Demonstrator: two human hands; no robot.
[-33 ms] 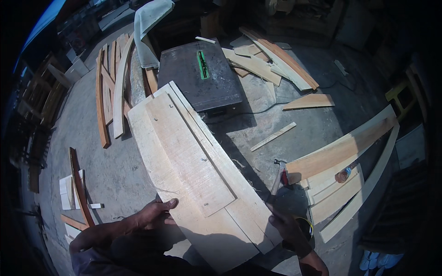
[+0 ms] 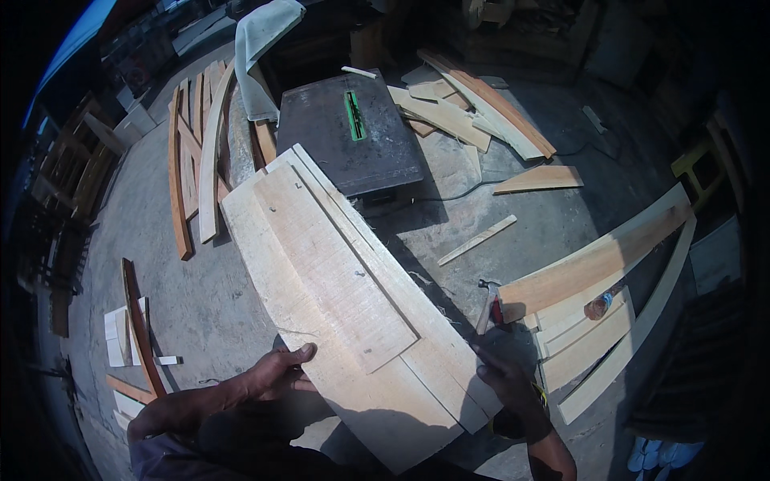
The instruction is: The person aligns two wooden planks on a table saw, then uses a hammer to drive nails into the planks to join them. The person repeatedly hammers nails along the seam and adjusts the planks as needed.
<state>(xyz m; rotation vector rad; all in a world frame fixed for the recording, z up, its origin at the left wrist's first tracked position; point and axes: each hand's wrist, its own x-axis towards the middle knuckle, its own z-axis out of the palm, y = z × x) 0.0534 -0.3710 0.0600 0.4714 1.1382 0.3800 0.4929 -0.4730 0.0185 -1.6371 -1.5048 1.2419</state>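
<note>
A layered panel of pale boards [image 2: 341, 293], held aslant in the sunlight.
The left hand [image 2: 277, 373] clamps its left edge, thumb on top; the right hand [image 2: 509, 386] is at the lower right edge — too shadowed for me to tell its grip. Just past that hand shows a hammer [image 2: 485, 309] — and beyond the panel stands a green-slotted table saw [image 2: 321, 128].

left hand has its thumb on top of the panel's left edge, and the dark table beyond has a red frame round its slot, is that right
Not quite: the frame round the slot in the dark table is green, not red, as the head view shows. The left hand does have its thumb on top of the left edge of the panel.
</note>
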